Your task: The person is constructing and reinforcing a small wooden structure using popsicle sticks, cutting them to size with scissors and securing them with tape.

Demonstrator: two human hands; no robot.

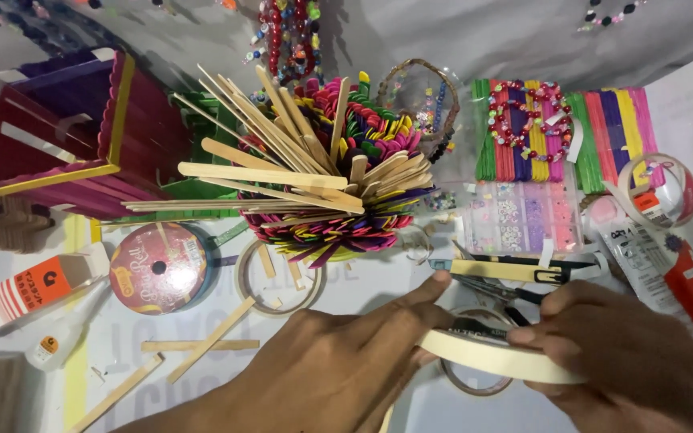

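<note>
While both hands pinch the roll of masking tape [497, 355] low over the bench [362, 289], left hand [338, 361] closes on its near edge, right hand [611, 353] clamps the far side. Step looks like freeing the tape end; next move needs a fingernail on that end, roll held steady.

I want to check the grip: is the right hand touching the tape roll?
Touching. The head view shows the right hand with its fingers pressed on the rim of the tape roll, while the left hand holds the other side.
</note>
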